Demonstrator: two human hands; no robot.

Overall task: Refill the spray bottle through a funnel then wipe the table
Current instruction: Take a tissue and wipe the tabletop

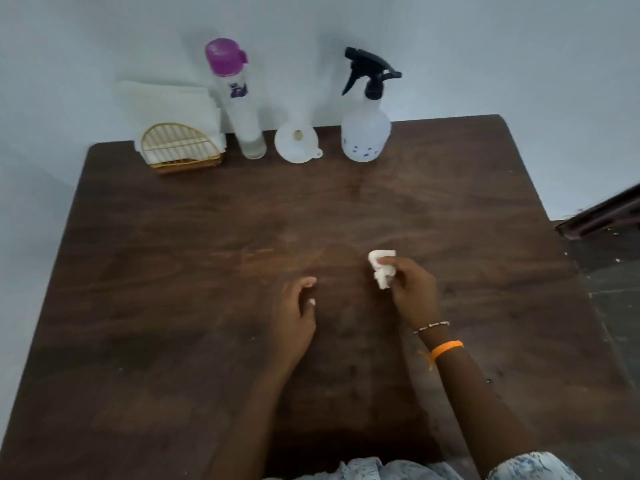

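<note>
Right hand (412, 289) pinched a wadded white tissue (381, 270) against the wooden table (173, 271), mid-surface. Left hand (294, 313) rested beside it, fingers loosely curled, holding nothing. Spray bottle (363, 133) stood capped at the far edge, funnel (297, 145) just beside it. Judgement: wiping step; overlapping strokes with steady pressure would serve best.
</note>
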